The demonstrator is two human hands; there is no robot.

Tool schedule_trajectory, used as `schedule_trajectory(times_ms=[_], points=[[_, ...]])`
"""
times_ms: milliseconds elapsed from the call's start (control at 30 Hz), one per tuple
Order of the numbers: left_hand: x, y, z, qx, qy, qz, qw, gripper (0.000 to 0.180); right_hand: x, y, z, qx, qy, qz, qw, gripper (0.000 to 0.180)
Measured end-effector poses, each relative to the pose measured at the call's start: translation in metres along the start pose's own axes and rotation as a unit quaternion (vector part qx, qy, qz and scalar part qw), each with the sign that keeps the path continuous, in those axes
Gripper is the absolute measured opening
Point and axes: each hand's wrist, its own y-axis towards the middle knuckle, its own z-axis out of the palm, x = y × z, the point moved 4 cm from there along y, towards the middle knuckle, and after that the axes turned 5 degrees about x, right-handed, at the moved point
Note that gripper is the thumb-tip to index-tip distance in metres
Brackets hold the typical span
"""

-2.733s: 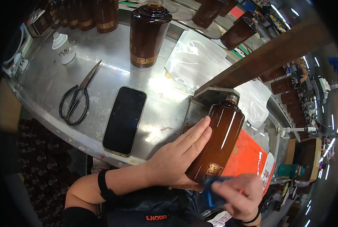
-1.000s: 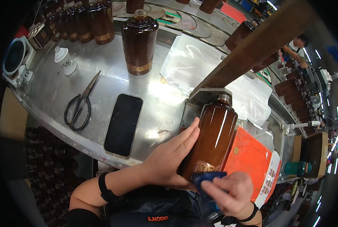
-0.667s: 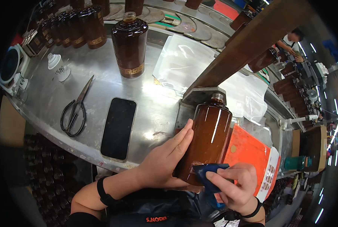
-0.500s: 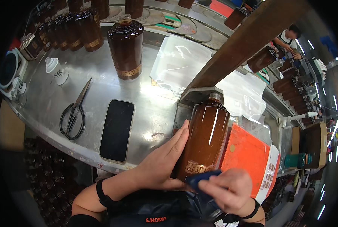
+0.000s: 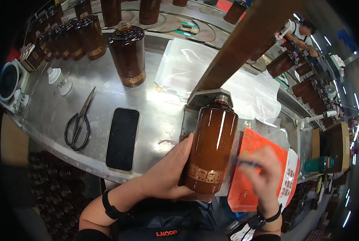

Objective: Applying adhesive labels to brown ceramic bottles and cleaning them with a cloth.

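Left hand [image 5: 167, 170] steadies tall brown glass bottle [image 5: 213, 138], fingers gripping side; best clear of gold patterned band [image 5: 205, 174]. Blurred right hand [image 5: 264, 172]: fingers' grip unclear.

The bottle [image 5: 213, 140] in the left hand [image 5: 167, 168] looks like smooth, high-gloss glass, its patterned band [image 5: 205, 174] metallic gold. Left of that hand, a glossy-screened smartphone [image 5: 123, 138] lies on the scuffed metal tabletop [image 5: 153, 124]. Beyond both hands spreads shiny plastic sheeting [image 5: 183, 64]. Blur hides the finish of the right hand's [image 5: 264, 168] dark piece [image 5: 248, 162].
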Motion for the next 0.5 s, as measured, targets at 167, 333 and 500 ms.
schedule_trajectory(times_ms=[167,333,500], points=[[-0.001,0.009,-0.004,-0.009,-0.016,0.0,1.0,0.107,0.031,-0.029,0.028,0.061,-0.008,-0.225,0.972,0.034],[-0.003,0.015,-0.001,0.006,0.015,-0.006,1.0,0.096,0.017,-0.019,0.024,0.14,0.101,-0.093,0.981,0.026],[-0.004,0.02,-0.004,0.052,0.08,0.0,0.995,0.107,-0.013,0.002,-0.001,-0.071,-0.073,-0.054,0.993,0.032]])
